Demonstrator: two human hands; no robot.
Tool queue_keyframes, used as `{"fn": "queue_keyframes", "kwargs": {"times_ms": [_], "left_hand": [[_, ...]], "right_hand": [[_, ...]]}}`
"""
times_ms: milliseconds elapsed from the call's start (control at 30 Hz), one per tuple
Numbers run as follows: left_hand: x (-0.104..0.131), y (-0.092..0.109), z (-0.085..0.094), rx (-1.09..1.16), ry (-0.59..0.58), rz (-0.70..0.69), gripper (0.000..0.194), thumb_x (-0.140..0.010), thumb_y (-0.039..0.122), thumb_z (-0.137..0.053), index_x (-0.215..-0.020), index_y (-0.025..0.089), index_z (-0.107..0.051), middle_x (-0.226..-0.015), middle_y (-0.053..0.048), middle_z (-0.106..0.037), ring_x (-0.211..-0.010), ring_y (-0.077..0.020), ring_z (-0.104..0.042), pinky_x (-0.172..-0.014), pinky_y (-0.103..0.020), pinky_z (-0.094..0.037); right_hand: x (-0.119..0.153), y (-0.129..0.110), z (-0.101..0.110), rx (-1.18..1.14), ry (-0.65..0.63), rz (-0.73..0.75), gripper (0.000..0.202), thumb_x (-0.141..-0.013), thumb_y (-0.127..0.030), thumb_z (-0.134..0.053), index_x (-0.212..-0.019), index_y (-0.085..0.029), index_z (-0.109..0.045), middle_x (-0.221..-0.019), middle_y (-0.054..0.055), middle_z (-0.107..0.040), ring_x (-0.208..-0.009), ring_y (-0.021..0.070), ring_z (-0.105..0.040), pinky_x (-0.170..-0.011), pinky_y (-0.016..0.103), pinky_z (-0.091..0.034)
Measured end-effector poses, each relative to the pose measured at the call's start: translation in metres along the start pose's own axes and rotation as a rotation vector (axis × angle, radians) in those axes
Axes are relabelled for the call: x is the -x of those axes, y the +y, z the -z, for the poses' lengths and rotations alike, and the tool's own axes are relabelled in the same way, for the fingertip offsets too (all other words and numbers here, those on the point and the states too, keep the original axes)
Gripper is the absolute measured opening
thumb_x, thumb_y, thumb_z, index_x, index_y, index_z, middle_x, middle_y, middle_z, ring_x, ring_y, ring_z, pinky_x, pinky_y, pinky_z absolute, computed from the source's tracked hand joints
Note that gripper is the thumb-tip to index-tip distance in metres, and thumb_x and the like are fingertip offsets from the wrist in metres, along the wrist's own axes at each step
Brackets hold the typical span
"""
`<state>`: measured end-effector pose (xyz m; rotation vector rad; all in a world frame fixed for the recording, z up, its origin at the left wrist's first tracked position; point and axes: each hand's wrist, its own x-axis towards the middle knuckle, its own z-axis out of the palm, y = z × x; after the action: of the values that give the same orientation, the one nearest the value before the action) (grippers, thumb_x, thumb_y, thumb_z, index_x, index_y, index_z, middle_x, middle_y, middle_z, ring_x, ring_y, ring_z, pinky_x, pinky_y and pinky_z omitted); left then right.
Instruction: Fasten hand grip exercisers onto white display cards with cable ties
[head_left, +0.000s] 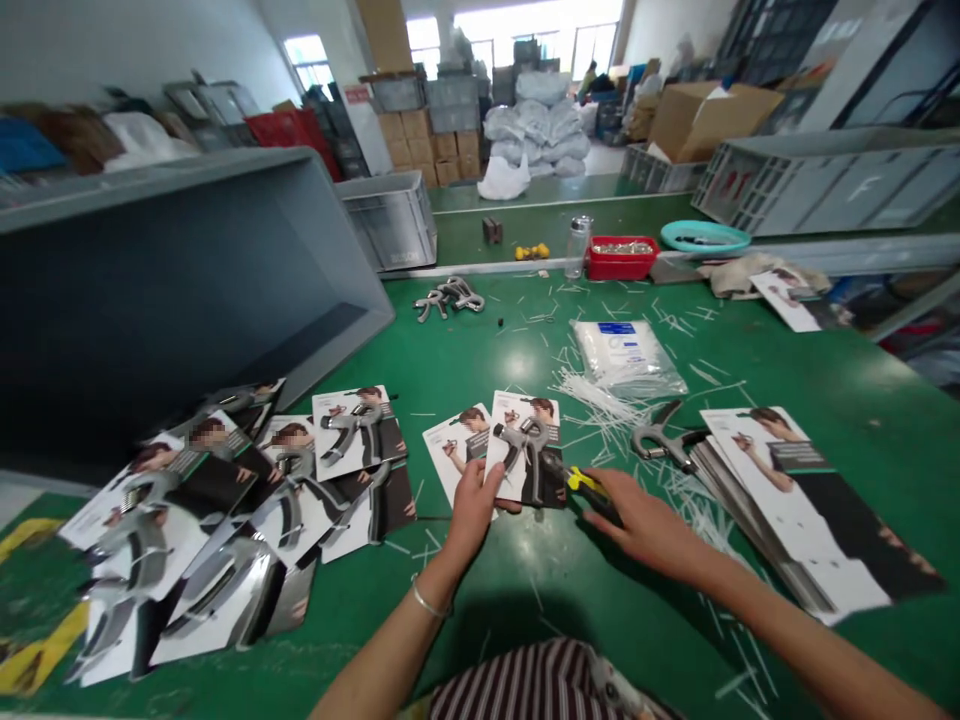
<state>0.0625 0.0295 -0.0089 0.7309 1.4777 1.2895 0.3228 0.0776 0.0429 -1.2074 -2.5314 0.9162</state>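
My left hand [474,500] pinches the lower left edge of a printed card [553,425] with a grey and black hand grip strengthener [534,460] on it. Another card [442,445] lies partly beneath, to its left. My right hand [637,515] is closed round the handles of yellow and black cutting pliers [589,487], whose jaws are at the card's right edge by the strengthener. Exactly what the jaws touch is too small to tell. To the right are a loose hand grip strengthener [660,445] and a stack of printed cards [795,500].
Carded strengtheners [289,500] are piled at the left before a tipped grey bin [300,270]. White cable ties [607,400] lie scattered near a plastic bag [622,350]. Farther back are loose strengtheners [454,297], a red tray [622,265] and a clear bottle [577,245].
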Motion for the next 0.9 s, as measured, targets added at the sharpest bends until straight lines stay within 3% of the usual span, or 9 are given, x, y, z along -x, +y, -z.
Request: {"fn": "queue_keyframes", "kwargs": {"times_ms": [100,233,433,700,800,900], "left_hand": [[0.0,0.001,-0.002,0.078,-0.042,0.037,0.043,-0.08,0.052,-0.067,-0.102,0.019,-0.051,-0.084,-0.002,-0.067,-0.053,-0.0163,-0.067,-0.042,-0.024,-0.05],[0.002,0.003,-0.005,0.094,-0.042,0.037,0.041,-0.08,0.05,-0.068,-0.101,0.018,-0.051,-0.084,-0.002,-0.067,-0.056,-0.0177,-0.069,-0.046,-0.028,-0.055],[0.002,0.005,-0.003,0.082,-0.062,0.039,0.039,-0.082,0.049,-0.066,-0.102,0.018,-0.05,-0.087,-0.002,-0.068,-0.051,-0.0158,-0.067,-0.045,-0.027,-0.054],[0.003,0.007,-0.002,0.088,-0.067,0.045,0.04,-0.083,0.051,-0.066,-0.102,0.019,-0.05,-0.085,0.0,-0.067,-0.049,-0.0148,-0.067,-0.043,-0.023,-0.051],[0.003,0.008,-0.002,0.09,-0.065,0.068,0.041,-0.083,0.052,-0.066,-0.101,0.019,-0.05,-0.087,-0.001,-0.068,-0.048,-0.0141,-0.067,-0.04,-0.021,-0.048],[-0.001,0.008,-0.002,0.096,-0.05,0.095,0.042,-0.082,0.054,-0.066,-0.097,0.018,-0.051,-0.086,-0.003,-0.068,-0.051,-0.0157,-0.068,-0.039,-0.022,-0.05]], "right_hand": [[-0.018,0.012,0.017,0.549,0.034,0.108,0.058,-0.092,-0.024,-0.048,-0.149,-0.022,-0.037,-0.125,0.019,-0.057,-0.111,0.0368,-0.051,-0.093,0.054,-0.04],[-0.04,0.006,0.024,0.818,0.08,0.16,0.073,-0.088,-0.008,-0.038,-0.156,-0.03,-0.022,-0.132,0.018,-0.054,-0.112,0.0387,-0.05,-0.087,0.055,-0.041],[-0.054,-0.007,0.015,0.874,0.078,0.187,0.072,-0.09,-0.006,-0.03,-0.157,-0.031,-0.018,-0.137,0.019,-0.05,-0.116,0.0416,-0.048,-0.084,0.056,-0.042],[-0.049,-0.007,0.005,0.841,0.125,0.109,0.069,-0.088,-0.007,-0.032,-0.155,-0.023,-0.024,-0.135,0.023,-0.051,-0.114,0.0418,-0.05,-0.085,0.057,-0.042],[-0.052,-0.01,0.007,0.798,0.074,0.102,0.061,-0.088,-0.012,-0.042,-0.148,-0.019,-0.035,-0.122,0.021,-0.057,-0.108,0.039,-0.053,-0.083,0.051,-0.044],[-0.058,-0.01,0.013,0.7,-0.05,0.084,0.043,-0.087,-0.023,-0.054,-0.13,-0.018,-0.05,-0.11,0.016,-0.061,-0.096,0.0316,-0.06,-0.075,0.039,-0.046]]}}
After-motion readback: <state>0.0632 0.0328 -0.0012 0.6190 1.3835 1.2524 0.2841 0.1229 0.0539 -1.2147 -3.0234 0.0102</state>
